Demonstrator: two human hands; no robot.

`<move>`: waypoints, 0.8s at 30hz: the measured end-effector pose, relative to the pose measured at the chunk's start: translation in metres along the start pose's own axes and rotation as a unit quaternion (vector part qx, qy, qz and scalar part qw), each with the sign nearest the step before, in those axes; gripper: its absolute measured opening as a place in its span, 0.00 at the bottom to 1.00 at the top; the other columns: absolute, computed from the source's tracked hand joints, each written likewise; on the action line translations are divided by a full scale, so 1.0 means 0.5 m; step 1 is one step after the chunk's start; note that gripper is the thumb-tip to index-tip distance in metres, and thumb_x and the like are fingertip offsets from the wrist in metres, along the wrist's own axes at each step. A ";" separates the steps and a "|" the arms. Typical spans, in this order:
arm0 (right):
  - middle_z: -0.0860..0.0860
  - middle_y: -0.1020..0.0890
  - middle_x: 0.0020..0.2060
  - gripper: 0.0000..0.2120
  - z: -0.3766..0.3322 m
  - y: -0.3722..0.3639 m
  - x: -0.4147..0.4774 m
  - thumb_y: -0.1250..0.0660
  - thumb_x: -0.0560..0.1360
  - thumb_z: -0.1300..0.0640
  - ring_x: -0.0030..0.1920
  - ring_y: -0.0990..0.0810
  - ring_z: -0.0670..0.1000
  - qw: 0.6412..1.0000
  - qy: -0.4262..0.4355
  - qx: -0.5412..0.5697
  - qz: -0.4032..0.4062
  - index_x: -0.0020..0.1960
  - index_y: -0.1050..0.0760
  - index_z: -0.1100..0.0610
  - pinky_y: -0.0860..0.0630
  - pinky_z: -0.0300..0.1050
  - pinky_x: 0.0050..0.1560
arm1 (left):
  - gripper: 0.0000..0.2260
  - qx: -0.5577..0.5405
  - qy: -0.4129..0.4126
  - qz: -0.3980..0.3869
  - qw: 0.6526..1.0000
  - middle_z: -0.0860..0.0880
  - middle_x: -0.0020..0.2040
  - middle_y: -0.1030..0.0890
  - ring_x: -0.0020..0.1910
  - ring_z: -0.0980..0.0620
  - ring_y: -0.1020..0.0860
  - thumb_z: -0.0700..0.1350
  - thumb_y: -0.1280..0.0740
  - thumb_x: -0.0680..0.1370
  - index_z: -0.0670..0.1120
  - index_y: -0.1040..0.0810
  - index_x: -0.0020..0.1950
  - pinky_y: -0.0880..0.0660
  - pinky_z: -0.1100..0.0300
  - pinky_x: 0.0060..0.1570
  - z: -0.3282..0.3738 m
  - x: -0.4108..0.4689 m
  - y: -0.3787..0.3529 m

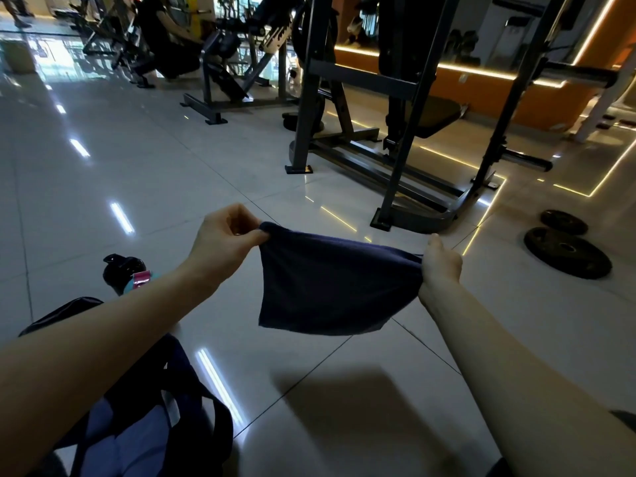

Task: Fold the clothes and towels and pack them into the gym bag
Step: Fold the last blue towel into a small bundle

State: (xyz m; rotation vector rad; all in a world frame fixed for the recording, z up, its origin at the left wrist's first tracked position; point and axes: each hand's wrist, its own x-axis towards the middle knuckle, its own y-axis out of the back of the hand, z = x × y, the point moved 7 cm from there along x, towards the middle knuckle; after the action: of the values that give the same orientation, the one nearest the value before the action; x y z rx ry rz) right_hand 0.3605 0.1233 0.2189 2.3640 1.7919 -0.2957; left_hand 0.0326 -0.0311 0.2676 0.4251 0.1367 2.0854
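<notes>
You hold the navy towel (330,287) in the air above the tiled floor (344,425), stretched between both hands, probably to pull its top edge straight for the next fold. Your left hand (223,241) pinches the ten o'clock corner, thumb and fingers (248,237) closed tight on the cloth. Your right hand (442,266) bunches the three o'clock corner in a closed fist. The gym bag (148,425) waits at seven o'clock from the towel, partly under your left forearm.

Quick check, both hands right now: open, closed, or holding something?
Left hand: pinches one top corner of the dark blue cloth.
Right hand: grips the opposite top corner of it.
</notes>
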 end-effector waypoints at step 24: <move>0.58 0.26 0.46 0.08 0.033 -0.064 -0.038 0.44 0.75 0.70 0.44 0.26 0.53 0.934 -0.070 -0.030 -0.349 0.50 0.28 0.63 0.27 0.44 0.45 | 0.05 -0.058 0.134 0.036 0.989 0.42 0.44 0.18 0.45 0.46 0.20 0.41 0.29 0.80 0.40 0.19 0.47 0.22 0.50 0.55 -0.126 0.029 0.051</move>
State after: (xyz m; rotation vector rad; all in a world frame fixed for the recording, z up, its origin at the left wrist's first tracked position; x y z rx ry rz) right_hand 0.3236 0.1101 0.2074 1.5319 2.4540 -0.4643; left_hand -0.0173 -0.0275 0.2191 0.0786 0.1604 2.2013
